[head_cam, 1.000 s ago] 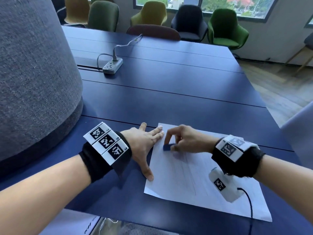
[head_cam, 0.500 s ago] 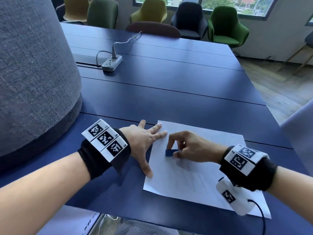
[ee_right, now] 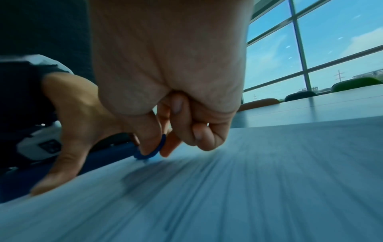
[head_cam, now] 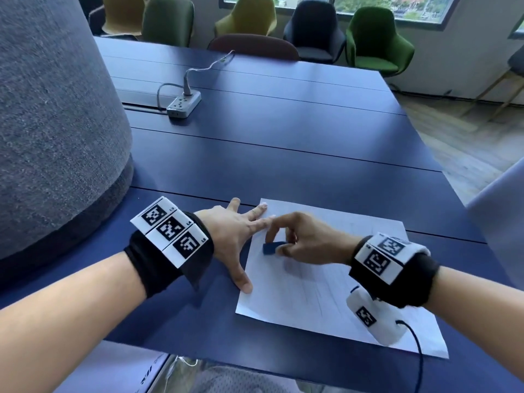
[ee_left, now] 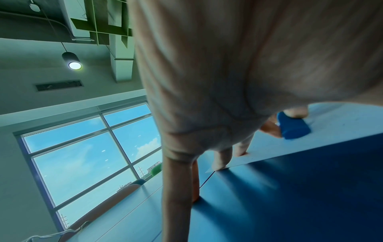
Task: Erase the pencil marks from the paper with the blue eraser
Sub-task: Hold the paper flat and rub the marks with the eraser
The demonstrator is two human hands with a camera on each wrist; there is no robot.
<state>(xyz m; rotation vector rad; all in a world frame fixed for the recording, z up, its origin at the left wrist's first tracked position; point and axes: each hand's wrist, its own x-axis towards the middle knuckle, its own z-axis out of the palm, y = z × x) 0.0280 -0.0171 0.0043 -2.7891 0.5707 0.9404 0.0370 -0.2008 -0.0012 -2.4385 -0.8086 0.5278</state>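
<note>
A white sheet of paper [head_cam: 326, 302] with faint pencil strokes lies on the dark blue table [head_cam: 283, 154] near its front edge. My right hand [head_cam: 300, 242] pinches the small blue eraser [head_cam: 269, 248] between thumb and fingers and holds it down on the sheet's upper left part. The eraser [ee_left: 293, 127] shows in the left wrist view too, and its edge [ee_right: 154, 151] peeks out under the thumb in the right wrist view. My left hand [head_cam: 238, 236] lies flat with spread fingers on the paper's left edge and far left corner.
A grey power strip [head_cam: 183, 104] with its cable sits at the table's far left. A large grey fabric-covered body [head_cam: 51, 123] stands along the left side. Several chairs [head_cam: 374, 38] line the far end under a window. A white tagged device [head_cam: 374, 319] hangs under my right wrist.
My right hand has drawn the eraser a short way toward me across the paper, then held near the same spot. The left hand has stayed flat on the sheet's edge.
</note>
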